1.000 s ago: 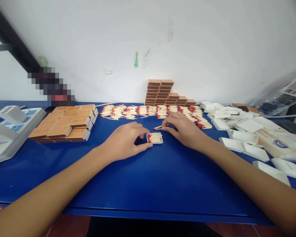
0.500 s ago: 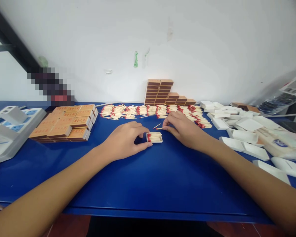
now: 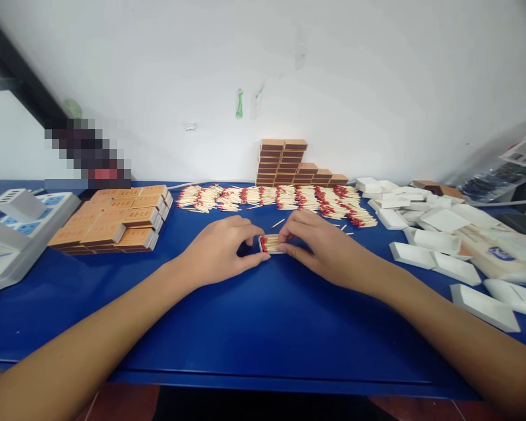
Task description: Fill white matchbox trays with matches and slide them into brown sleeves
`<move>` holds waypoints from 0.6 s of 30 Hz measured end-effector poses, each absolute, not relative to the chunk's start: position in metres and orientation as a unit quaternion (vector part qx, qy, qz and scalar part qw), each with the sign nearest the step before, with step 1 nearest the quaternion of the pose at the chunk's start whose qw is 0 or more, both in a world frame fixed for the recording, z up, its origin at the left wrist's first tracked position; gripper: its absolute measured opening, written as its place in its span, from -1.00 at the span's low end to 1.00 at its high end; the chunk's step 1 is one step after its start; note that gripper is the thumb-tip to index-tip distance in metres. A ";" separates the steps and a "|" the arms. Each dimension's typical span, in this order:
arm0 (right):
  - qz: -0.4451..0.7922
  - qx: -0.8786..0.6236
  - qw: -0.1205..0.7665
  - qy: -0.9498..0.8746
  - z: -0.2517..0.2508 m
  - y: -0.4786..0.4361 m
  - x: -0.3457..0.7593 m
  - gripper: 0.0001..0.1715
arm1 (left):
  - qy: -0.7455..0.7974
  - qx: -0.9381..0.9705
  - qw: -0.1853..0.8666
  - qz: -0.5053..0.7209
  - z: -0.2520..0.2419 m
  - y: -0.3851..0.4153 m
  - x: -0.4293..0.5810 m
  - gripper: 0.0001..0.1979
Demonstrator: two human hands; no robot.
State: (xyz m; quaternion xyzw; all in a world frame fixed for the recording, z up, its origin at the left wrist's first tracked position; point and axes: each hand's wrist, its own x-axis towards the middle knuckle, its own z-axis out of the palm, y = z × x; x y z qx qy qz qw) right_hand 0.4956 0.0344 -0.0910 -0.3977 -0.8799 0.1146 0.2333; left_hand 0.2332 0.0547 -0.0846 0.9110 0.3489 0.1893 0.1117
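Note:
A small white matchbox tray (image 3: 261,245) filled with red-headed matches (image 3: 270,243) sits on the blue table in front of me. My left hand (image 3: 222,248) grips its left end between thumb and fingers. Over the right end of the tray, my right hand (image 3: 317,242) is pinched closed, at the plain ends of the matches; the match in its fingertips is mostly hidden among the others. A loose match (image 3: 278,223) lies just behind the tray.
Rows of loose matches (image 3: 286,197) line the wall side, before stacked brown matchboxes (image 3: 282,161). Orange matchboxes (image 3: 109,219) and a white power strip (image 3: 30,234) are at left. White empty trays (image 3: 412,255), a tissue pack (image 3: 497,245) and a white rounded object (image 3: 512,296) occupy the right.
My right hand has moved slightly left and down with a match, from behind the tray to over its right end. My left hand has stayed on the tray.

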 end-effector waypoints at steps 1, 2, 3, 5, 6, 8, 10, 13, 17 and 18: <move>0.122 -0.399 0.233 -0.879 -0.091 0.034 0.496 -0.88 | 0.348 0.911 0.113 0.188 -0.084 0.055 0.233 -0.73; 0.128 -0.401 0.232 -0.877 -0.090 0.034 0.496 -0.87 | 0.348 0.911 0.114 0.188 -0.084 0.055 0.233 -0.73; 0.132 -0.403 0.232 -0.876 -0.090 0.033 0.496 -0.86 | 0.348 0.911 0.114 0.189 -0.084 0.055 0.234 -0.73; 0.137 -0.405 0.233 -0.874 -0.090 0.032 0.496 -0.84 | 0.347 0.911 0.116 0.189 -0.084 0.055 0.233 -0.73; 0.138 -0.404 0.235 -0.873 -0.090 0.032 0.496 -0.83 | 0.346 0.912 0.117 0.189 -0.084 0.055 0.233 -0.73; 0.135 -0.403 0.243 -0.872 -0.090 0.032 0.496 -0.83 | 0.346 0.912 0.118 0.188 -0.083 0.055 0.233 -0.73; 0.127 -0.403 0.254 -0.870 -0.091 0.034 0.496 -0.86 | 0.346 0.912 0.118 0.185 -0.083 0.055 0.232 -0.74; 0.114 -0.407 0.269 -0.866 -0.093 0.036 0.495 -0.91 | 0.343 0.913 0.120 0.184 -0.083 0.054 0.232 -0.74; 0.100 -0.413 0.265 -0.866 -0.096 0.039 0.495 -0.89 | 0.335 0.916 0.119 0.183 -0.083 0.053 0.234 -0.72; 0.097 -0.414 0.263 -0.866 -0.096 0.039 0.495 -0.89 | 0.334 0.917 0.119 0.183 -0.083 0.053 0.234 -0.72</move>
